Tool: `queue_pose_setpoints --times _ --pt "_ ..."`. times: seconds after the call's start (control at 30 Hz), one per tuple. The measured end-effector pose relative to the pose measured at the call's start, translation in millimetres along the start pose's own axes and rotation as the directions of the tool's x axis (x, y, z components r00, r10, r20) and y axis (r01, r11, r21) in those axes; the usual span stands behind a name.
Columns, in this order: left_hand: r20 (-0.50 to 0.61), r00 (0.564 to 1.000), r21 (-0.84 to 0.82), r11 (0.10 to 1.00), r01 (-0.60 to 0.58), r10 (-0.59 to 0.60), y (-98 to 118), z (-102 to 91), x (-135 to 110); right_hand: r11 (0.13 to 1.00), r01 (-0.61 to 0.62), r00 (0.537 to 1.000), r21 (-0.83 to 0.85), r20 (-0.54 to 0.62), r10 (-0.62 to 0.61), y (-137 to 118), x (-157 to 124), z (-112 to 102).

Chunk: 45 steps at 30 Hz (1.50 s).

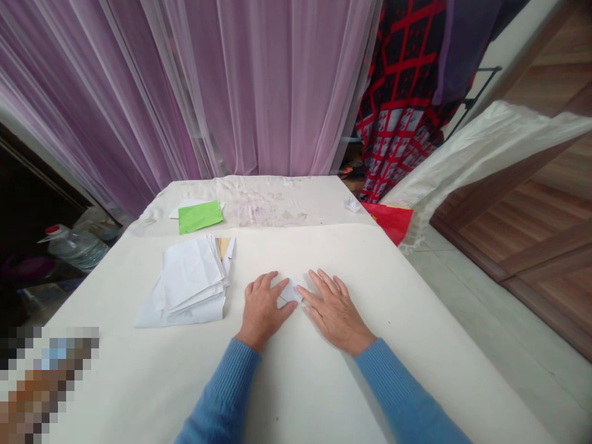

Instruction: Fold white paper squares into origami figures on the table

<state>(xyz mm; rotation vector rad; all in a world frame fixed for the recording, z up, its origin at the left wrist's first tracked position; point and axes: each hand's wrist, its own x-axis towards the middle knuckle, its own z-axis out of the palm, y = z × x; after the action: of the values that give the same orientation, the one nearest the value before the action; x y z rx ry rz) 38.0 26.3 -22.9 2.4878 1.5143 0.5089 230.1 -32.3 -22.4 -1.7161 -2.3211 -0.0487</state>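
Observation:
A small folded piece of white paper (290, 292) lies flat on the white-covered table between my two hands. My left hand (264, 308) rests at its left side, thumb and forefinger spread and touching its edge. From the right, my right hand (333, 309) lies with fingers spread, the forefinger tip on the paper's right edge. Part of the paper is covered by the fingertips. Left of my hands is a stack of white paper sheets (192, 274), with a tan piece (224, 247) showing at its upper right.
A green paper (200, 217) lies at the table's far left. At the far right edge sit a small folded white paper (353, 204) and a red sheet or bag (393, 222). A large clear bottle (76, 246) stands off the left edge. Purple curtains (272, 86) hang behind.

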Motion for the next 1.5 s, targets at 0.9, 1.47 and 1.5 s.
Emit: queue_pose_setpoints --times 0.9,1.47,1.5 --pt "-0.020 1.000 0.002 1.000 0.012 -0.012 -6.7 2.1 1.6 0.998 0.028 0.999 0.057 -0.017 -0.027 -28.4 -4.4 -3.4" --pt "-0.092 0.992 -0.118 0.991 0.070 -0.081 -9.3 5.1 2.1 0.996 -0.087 0.996 -0.002 -0.030 0.087 -42.4 18.1 -4.1" --pt "-0.087 0.993 -0.114 0.991 0.068 -0.078 -9.1 4.6 2.3 0.996 -0.090 0.996 -0.009 -0.026 0.090 -42.9 18.1 -3.4"
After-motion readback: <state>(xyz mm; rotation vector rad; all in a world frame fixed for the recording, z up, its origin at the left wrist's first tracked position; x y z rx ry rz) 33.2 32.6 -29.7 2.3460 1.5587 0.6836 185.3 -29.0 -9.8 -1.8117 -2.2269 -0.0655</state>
